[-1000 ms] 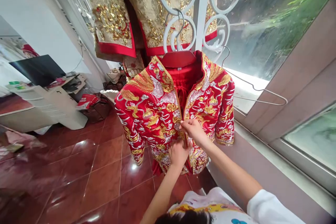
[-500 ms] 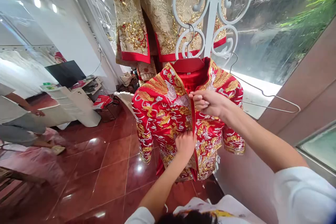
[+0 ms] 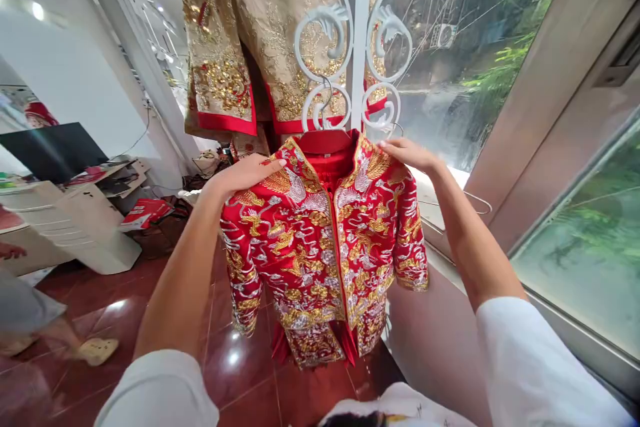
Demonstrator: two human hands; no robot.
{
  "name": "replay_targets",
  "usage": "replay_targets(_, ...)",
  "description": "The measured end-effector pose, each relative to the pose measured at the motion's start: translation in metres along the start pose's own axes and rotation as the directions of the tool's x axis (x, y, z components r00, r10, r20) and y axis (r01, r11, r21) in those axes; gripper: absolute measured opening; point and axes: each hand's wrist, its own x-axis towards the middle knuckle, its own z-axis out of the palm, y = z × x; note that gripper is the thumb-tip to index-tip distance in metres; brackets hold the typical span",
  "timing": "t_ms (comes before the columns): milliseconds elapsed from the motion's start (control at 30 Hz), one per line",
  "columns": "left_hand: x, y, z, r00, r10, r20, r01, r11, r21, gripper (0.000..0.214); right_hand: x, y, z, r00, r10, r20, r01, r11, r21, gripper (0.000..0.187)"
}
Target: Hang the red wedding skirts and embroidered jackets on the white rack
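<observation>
1. Half a second ago both hands are at the front opening; now the left hand [image 3: 247, 173] and right hand [image 3: 409, 152] are at the shoulders of the red jacket embroidered in gold and silver [image 3: 295, 240].
2. The jacket's front edges now run close together from the chest down, parting near the hem.
3. It hangs on a red hanger with a metal hook [image 3: 326, 141] from white scrolled metalwork [image 3: 358, 47], before beige, gold-sequined garments with red hems [image 3: 295, 47].
4. Below is glossy dark-red tiled floor [image 3: 245, 380]; to the right, a framed glass window [image 3: 425, 107]; to the left, a white worktop [image 3: 80, 227] with a black flat screen [image 3: 43, 152].
5. Both arms reach forward, spread apart.
6. The left fingers lie nearly straight across one shoulder; the right fingertips touch the other. Whether either pinches cloth, I cannot tell.
</observation>
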Motion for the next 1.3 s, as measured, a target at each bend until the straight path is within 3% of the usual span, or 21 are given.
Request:
replay_targets(33, 0.002, -0.001, 0.002, 1.0, -0.025, 0.015, 0.025, 0.999, 0.021, 0.056, -0.004, -0.004, 0.003, 0.999, 0.011, 0.044, -0.011, 1.0, -0.003, 0.036)
replay_targets(100, -0.001, 0.002, 0.01, 0.991, -0.06, -0.124, 0.075, 0.99, 0.12, 0.058, -0.014, -0.015, 0.012, 0.998, 0.022, 0.058, -0.017, 0.997, -0.074, 0.033)
replay_targets(167, -0.008, 0.006, 0.022, 0.939, -0.077, -0.336, 0.156, 0.964, 0.216, 0.058, -0.023, -0.026, 0.026, 0.992, 0.002, -0.128, -0.026, 0.983, -0.181, 0.029)
replay_targets(267, -0.016, 0.012, 0.037, 0.829, -0.063, -0.555, 0.25, 0.93, 0.268, 0.055, -0.037, -0.033, 0.052, 0.891, -0.086, -0.445, -0.053, 0.955, -0.291, 0.025)
replay_targets(333, -0.02, 0.013, 0.041, 0.817, -0.041, -0.576, 0.241, 0.93, 0.276, 0.053, -0.045, -0.032, 0.064, 0.834, -0.154, -0.53, -0.05, 0.935, -0.35, 0.029)
replay_targets(400, -0.024, 0.01, 0.039, 0.832, -0.003, -0.554, 0.2, 0.934, 0.295, 0.052, -0.049, -0.028, 0.065, 0.834, -0.207, -0.511, -0.006, 0.924, -0.382, 0.037)
replay_targets(467, -0.029, 0.002, 0.032, 0.859, 0.022, -0.512, 0.161, 0.937, 0.309, 0.053, -0.048, -0.024, 0.055, 0.882, -0.205, -0.424, 0.048, 0.935, -0.351, 0.045)
replay_targets(567, -0.037, -0.014, 0.02, 0.915, -0.043, -0.401, 0.164, 0.948, 0.272, 0.053, -0.04, -0.02, 0.033, 0.968, -0.095, -0.233, 0.041, 0.973, -0.225, 0.047)
replay_targets(667, -0.042, -0.024, 0.015, 0.929, -0.106, -0.354, 0.207, 0.943, 0.259, 0.056, -0.029, -0.021, 0.025, 0.996, -0.01, -0.09, -0.006, 0.984, -0.18, 0.036)
replay_targets(767, -0.04, -0.018, 0.011, 0.898, -0.091, -0.431, 0.246, 0.916, 0.318, 0.06, -0.024, -0.027, 0.029, 0.979, -0.013, -0.203, -0.035, 0.972, -0.233, 0.041)
replay_targets(900, -0.036, 0.007, -0.013, 0.852, -0.026, -0.523, 0.244, 0.903, 0.353, 0.064, -0.023, -0.047, 0.019, 0.894, -0.079, -0.442, -0.053, 0.959, -0.278, 0.043)
replay_targets(1000, -0.043, 0.021, -0.023, 0.816, 0.052, -0.575, 0.206, 0.904, 0.374, 0.069, -0.037, -0.063, 0.005, 0.843, -0.13, -0.522, -0.039, 0.953, -0.301, 0.045)
replay_targets(1067, -0.055, 0.021, -0.011, 0.821, 0.072, -0.566, 0.177, 0.911, 0.373, 0.068, -0.063, -0.065, 0.006, 0.848, -0.131, -0.514, -0.042, 0.949, -0.311, 0.045)
replay_targets(1133, -0.075, 0.014, 0.02, 0.856, 0.034, -0.516, 0.169, 0.925, 0.341, 0.061, -0.104, -0.058, 0.021, 0.879, -0.077, -0.471, -0.083, 0.947, -0.31, 0.04)
replay_targets(1233, -0.109, -0.002, 0.09, 0.943, -0.063, -0.327, 0.153, 0.955, 0.256, 0.05, -0.18, -0.034, 0.062, 0.921, 0.086, -0.381, -0.209, 0.933, -0.294, 0.029)
replay_targets(1300, -0.127, -0.013, 0.14, 0.985, -0.134, -0.108, 0.153, 0.971, 0.185, 0.045, -0.227, -0.013, 0.093, 0.925, 0.235, -0.297, -0.308, 0.923, -0.23, 0.032)
